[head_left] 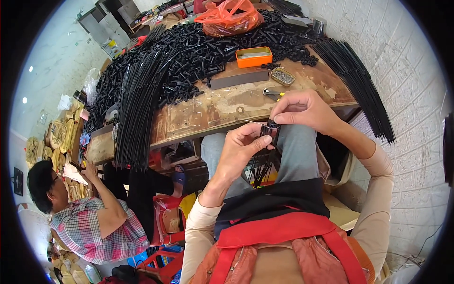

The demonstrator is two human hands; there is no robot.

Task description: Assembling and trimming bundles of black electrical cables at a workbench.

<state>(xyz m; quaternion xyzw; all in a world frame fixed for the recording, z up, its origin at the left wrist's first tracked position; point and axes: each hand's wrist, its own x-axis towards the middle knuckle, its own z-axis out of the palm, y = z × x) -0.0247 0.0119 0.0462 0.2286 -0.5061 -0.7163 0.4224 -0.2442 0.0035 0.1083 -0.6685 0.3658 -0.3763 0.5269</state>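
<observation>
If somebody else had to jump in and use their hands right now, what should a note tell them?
Left hand: grips a small black tube piece over the lap.
Right hand: pinches the top of the same piece; thin black rods hang beneath it.
Supplies: heap of black tube pieces and long rod bundles on the wooden table, with an orange tray and pliers.
Done: one piece in hand.
Left: the heap looks large.
</observation>
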